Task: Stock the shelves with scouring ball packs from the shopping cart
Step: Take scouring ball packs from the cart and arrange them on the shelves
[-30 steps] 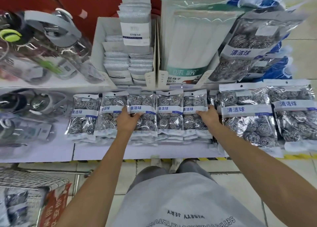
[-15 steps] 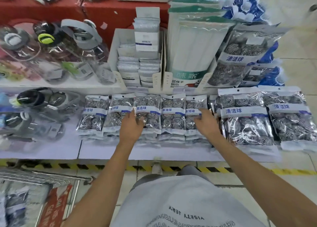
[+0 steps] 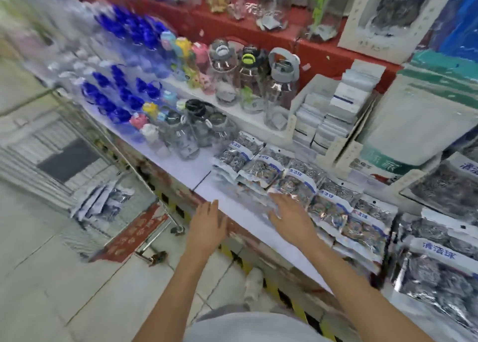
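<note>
Silver scouring ball packs [image 3: 297, 184] flat, row running diagonally.

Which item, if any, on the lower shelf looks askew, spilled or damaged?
Nothing stands out. The small scouring packs lie overlapping in one row on the shelf, and more packs wait in the cart. Both hands, left and right, are open and hold nothing.
</note>
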`<action>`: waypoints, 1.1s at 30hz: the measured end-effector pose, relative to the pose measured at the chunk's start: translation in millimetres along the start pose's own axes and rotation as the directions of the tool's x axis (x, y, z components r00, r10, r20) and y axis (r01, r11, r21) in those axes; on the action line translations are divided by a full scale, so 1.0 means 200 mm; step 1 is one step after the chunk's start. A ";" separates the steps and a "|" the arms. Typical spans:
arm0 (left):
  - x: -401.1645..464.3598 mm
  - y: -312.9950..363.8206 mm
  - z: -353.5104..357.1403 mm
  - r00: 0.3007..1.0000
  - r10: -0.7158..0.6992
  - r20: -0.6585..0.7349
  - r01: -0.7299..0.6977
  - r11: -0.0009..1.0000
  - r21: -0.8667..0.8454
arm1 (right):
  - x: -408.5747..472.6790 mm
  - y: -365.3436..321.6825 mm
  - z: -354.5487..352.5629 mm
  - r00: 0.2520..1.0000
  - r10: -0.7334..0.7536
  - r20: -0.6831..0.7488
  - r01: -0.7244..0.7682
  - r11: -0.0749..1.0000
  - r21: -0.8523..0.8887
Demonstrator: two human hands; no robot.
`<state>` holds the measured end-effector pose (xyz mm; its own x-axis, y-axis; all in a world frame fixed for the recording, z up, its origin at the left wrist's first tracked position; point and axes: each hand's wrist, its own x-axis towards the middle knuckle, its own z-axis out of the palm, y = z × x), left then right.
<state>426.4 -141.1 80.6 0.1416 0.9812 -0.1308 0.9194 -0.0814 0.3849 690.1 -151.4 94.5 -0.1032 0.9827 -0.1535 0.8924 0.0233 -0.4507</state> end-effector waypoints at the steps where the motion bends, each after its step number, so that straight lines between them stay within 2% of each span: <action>1: -0.08 -0.08 -0.02 0.998 -0.049 -0.029 0.048 0.999 -0.026 | 0.02 -0.08 0.04 0.999 -0.036 -0.001 0.036 0.999 -0.001; 4: -0.30 -0.31 -0.07 0.972 -0.226 -0.057 0.220 0.971 -0.088 | 0.07 -0.32 0.18 0.988 -0.153 0.012 0.153 0.988 0.023; 8: -0.53 -0.58 -0.16 0.913 -0.390 -0.120 0.375 0.918 -0.128 | 0.14 -0.64 0.35 0.942 -0.314 0.119 0.309 0.949 0.057; 12: -0.67 -0.81 -0.22 0.830 -0.524 -0.192 0.483 0.847 -0.222 | 0.21 -0.90 0.51 0.899 -0.383 0.210 0.383 0.923 0.044; 16: -0.72 -1.06 -0.30 0.758 -0.605 -0.242 0.523 0.786 -0.329 | 0.30 -1.15 0.66 0.858 -0.407 0.314 0.414 0.909 0.045; 21: -0.69 -1.38 -0.41 0.721 -0.658 -0.219 0.558 0.738 -0.379 | 0.43 -1.48 0.85 0.840 -0.376 0.390 0.400 0.916 0.023; 26: -0.62 -1.69 -0.49 0.732 -0.668 -0.134 0.580 0.714 -0.391 | 0.63 -1.81 1.01 0.848 -0.346 0.402 0.337 0.937 0.094; 33: -0.36 -2.07 -0.55 0.742 -0.671 -0.005 0.616 0.684 -0.390 | 1.01 -2.15 1.24 0.857 -0.226 0.464 0.144 0.968 0.206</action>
<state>-5.7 -158.6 31.1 -0.5134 0.7833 -0.3504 0.5736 0.6170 0.5389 176.0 -8.9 39.9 -0.4940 0.7516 -0.4372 0.7585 0.1266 -0.6393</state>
